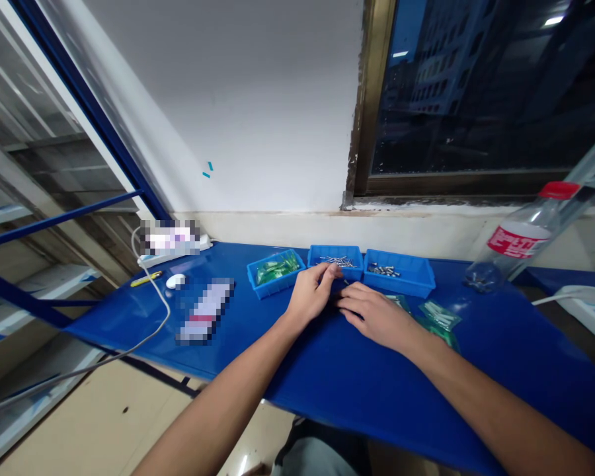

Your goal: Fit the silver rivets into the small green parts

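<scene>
My left hand (311, 291) rests on the blue table (357, 383) just in front of the middle blue tray (335, 255), its fingertips at the tray's front wall. My right hand (374, 315) lies beside it with fingers curled towards the left hand; whatever small part sits between the fingers is hidden. The middle tray holds thin metal pins. A left tray (274, 279) holds small green bags, and a right tray (400, 277) holds short metal pieces. Filled green bags (439, 315) lie on the table just right of my right hand.
An empty clear bottle (520, 239) with a red cap and label leans at the right. A power strip (171, 246), white cable (151, 291), yellow pen (146, 279) and blurred box (205, 311) sit at the left. Blue shelving stands far left; a wall and dark window are behind.
</scene>
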Demonstrator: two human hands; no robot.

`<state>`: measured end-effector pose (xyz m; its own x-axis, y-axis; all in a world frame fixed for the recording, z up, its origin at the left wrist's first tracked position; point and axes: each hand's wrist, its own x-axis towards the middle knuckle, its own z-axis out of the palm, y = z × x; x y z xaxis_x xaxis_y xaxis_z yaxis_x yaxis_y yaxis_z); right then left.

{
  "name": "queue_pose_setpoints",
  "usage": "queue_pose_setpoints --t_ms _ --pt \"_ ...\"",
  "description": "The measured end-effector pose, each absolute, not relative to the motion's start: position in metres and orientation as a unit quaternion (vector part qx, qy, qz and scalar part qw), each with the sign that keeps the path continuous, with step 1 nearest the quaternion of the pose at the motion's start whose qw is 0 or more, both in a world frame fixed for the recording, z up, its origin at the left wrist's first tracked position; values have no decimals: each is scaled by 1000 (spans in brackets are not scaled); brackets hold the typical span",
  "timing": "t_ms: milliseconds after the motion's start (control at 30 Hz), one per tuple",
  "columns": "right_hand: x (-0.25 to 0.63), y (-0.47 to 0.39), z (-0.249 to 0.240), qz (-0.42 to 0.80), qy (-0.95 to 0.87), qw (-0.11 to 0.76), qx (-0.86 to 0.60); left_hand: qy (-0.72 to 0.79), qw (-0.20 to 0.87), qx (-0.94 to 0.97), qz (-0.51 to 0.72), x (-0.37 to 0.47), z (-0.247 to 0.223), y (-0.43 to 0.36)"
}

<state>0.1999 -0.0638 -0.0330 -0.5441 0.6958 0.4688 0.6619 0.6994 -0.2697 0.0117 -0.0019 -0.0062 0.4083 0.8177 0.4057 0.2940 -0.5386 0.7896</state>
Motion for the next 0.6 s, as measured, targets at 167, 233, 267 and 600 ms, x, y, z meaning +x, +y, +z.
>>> queue_pose_setpoints --t_ms 167,233,267,600 --pt "203 -59 -38 41 -883 258 -390 355 313 786 397 13 -8 -2" --pt "206 -58 -39 39 -877 264 -400 352 313 789 394 13 -8 -2" --pt "207 -58 -40 37 -871 270 -408 349 313 792 392 13 -7 -2" --pt "210 -54 -42 29 -828 347 -440 335 304 809 375 13 -5 -3"
